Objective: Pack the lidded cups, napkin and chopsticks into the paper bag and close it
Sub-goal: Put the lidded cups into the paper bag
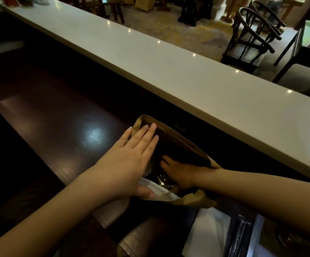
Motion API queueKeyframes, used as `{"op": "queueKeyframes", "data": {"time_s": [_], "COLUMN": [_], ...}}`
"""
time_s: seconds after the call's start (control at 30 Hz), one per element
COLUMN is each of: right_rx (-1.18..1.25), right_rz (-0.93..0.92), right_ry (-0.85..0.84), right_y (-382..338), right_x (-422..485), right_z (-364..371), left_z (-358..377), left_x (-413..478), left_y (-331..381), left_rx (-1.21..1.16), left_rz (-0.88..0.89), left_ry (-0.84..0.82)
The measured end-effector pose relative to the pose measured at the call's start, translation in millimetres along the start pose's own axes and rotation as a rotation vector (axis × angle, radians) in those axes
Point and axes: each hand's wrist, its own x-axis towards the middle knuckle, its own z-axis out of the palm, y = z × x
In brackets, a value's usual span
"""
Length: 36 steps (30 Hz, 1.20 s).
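Observation:
A brown paper bag (176, 134) stands open on the dark wooden counter (61, 127). My left hand (132, 156) lies flat across the bag's near left rim, fingers together, thumb on a white napkin (159, 191) at the mouth. My right hand (180, 173) reaches down inside the bag, resting on a clear-lidded cup (163, 179). A second lidded cup (148, 169) shows partly beside it, under my left hand. Whether the right hand grips the cup is hidden in shadow. No chopsticks can be made out.
A long white countertop (169, 71) runs diagonally just behind the bag. White napkins (208, 236) and a metal-edged holder (243, 236) sit at the lower right. Dark wooden chairs (250, 39) and stools (117, 8) stand beyond the counter.

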Motion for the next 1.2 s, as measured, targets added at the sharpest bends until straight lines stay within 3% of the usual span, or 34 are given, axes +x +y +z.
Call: {"op": "queueKeyframes", "data": {"time_s": [0.27, 0.5, 0.8, 0.93, 1.07, 1.2], "right_rx": [0.039, -0.058, -0.182, -0.076, -0.14, -0.098], "right_rz": [0.034, -0.047, 0.053, 0.11, -0.025, -0.112], "right_ry": [-0.034, 0.049, -0.187, -0.124, -0.084, 0.144], "right_y": [-1.1, -10.4, -6.5, 0.8, 5.6, 3.0], "right_x": [-2.4, -30.6, -103.6, -131.6, -146.4, -151.5], "right_z": [-8.9, -45.6, -105.3, -112.6, -112.7, -90.1], "left_z": [-2.3, -9.2, -19.9, -27.6, -37.6, -44.4], "left_x": [1.9, 1.7, 8.9, 15.3, 22.6, 23.3], "left_y": [-2.0, -9.7, -24.8, -30.6, -37.1, -41.5], "left_rx": [0.001, -0.029, -0.065, -0.092, -0.133, -0.204], "left_rz": [0.006, 0.013, -0.006, -0.007, -0.006, 0.031], "left_ry": [-0.028, -0.072, -0.2, -0.247, -0.285, -0.299]}}
